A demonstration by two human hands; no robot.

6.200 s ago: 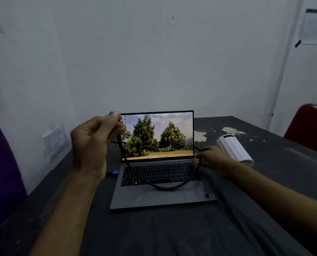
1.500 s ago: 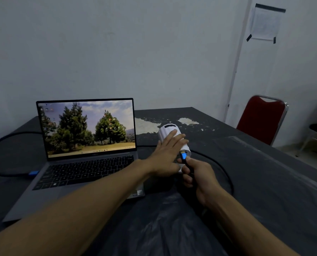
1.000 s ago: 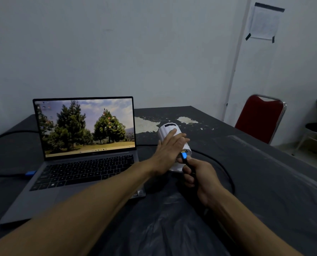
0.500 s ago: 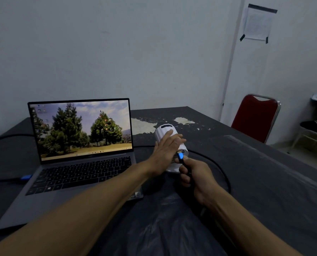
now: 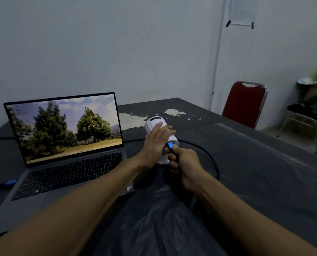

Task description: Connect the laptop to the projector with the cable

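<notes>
At centre frame, the blue-tipped cable plug [image 5: 170, 145] is being gripped in the closed right hand [image 5: 184, 164] against the near end of the white projector [image 5: 155, 121], which is being steadied by the flat, open left hand [image 5: 156, 143]. The laptop [image 5: 65, 145] is being displayed open at left on the dark tabletop [image 5: 265, 172].

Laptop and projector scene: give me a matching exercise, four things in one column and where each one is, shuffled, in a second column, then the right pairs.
Things:
1. laptop
2. projector
3. chair
4. blue plug

Places:
A. beyond the far right edge of the table
B. in the grip of the right hand, at the projector's near end
C. lying on its side under the flat left hand
D. open on the left of the table, screen lit

Pairs: 1-D, 2-C, 3-A, 4-B
</notes>
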